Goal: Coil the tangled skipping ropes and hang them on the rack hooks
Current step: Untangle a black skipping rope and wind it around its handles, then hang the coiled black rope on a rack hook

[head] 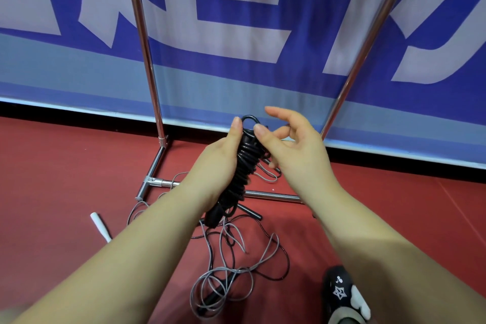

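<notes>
Head view, looking forward and down. My left hand (219, 158) grips a tightly wound black skipping rope bundle (240, 166), fingers curled behind it and thumb laid up along its near side; the bundle stands roughly upright, tilted slightly toward my left forearm, held above the floor and in front of the rack. My right hand (292, 144) is at the bundle's upper end, thumb pressing against the coils just below a small black loop (249, 120) that protrudes from the top; its index finger is extended and free, the other fingers curled behind the bundle, where their contact is hidden. Below my forearms, on the red floor (65, 166), lies a loose tangle of grey rope (236, 271) mixed with black cord, with a black handle (249, 212) near the rack base and a white handle (100, 226) apart to the left. The chrome rack (142, 34) shows two uprights and a base bar; its hooks are out of frame. A blue-and-white banner (236, 21) stands behind it. A black shoe (339, 289) is at lower right.
</notes>
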Motion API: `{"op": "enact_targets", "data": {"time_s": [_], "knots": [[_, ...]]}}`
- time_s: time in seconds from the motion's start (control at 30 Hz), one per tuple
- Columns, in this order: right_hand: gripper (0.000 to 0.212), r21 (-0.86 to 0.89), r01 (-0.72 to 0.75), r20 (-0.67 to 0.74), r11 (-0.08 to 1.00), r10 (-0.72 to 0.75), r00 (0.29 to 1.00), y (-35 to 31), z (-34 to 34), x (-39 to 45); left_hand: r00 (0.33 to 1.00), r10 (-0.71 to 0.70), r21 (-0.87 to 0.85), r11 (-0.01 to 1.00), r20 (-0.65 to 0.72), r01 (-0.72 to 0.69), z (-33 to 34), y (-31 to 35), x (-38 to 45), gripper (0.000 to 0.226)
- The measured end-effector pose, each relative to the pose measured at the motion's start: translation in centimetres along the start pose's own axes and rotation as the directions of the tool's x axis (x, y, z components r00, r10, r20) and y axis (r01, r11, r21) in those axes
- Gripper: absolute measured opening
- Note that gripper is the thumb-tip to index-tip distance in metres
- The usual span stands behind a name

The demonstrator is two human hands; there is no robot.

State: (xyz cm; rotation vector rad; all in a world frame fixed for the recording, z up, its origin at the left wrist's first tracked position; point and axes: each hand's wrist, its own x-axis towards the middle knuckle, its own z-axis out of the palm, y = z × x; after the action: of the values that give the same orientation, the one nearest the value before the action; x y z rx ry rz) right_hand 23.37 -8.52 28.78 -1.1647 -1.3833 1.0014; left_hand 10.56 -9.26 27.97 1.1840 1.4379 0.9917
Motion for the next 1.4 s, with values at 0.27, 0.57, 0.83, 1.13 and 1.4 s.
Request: {"op": "enact_targets", "data": {"time_s": [0.27, 0.57, 0.83, 1.13, 1.4], "knots": [[0.018, -0.13, -0.016, -0.108, 0.991, 0.002, 0.994, 0.6, -0.3, 0.5, 0.998, 0.065, 0.118, 0.991, -0.001, -0.065, 0.2, -0.9, 0.2, 0.053], [0.022, 0.21, -0.171, -0.224, 0.963, 0.218, 0.95, 0.6, -2.3, 1.7, 0.997, 0.021, 0.061, 0.998, 0.079, -0.026, 0.0, -1.4, -0.2, 0.051], [0.017, 0.031, -0.06, -0.183, 0.998, 0.065, 0.981, -0.1, -2.9, 1.1, 0.983, -0.084, 0.009, 0.996, 0.162, 0.083, -0.3, -2.4, -0.9, 0.053], [0.012, 0.033, 0.041, -0.042, 0.999, -0.039, 0.998, -1.5, -0.9, -1.3, 0.955, 0.292, -0.208, 0.939, 0.059, -0.274, 0.9, -1.7, -1.7, 0.026], [0.016, 0.019, 0.053, -0.157, 0.998, -0.049, 0.986, -4.4, -1.9, -1.3, 0.957, 0.28, -0.201, 0.945, 0.08, -0.259, 1.6, 1.0, -3.5, 0.011]]}}
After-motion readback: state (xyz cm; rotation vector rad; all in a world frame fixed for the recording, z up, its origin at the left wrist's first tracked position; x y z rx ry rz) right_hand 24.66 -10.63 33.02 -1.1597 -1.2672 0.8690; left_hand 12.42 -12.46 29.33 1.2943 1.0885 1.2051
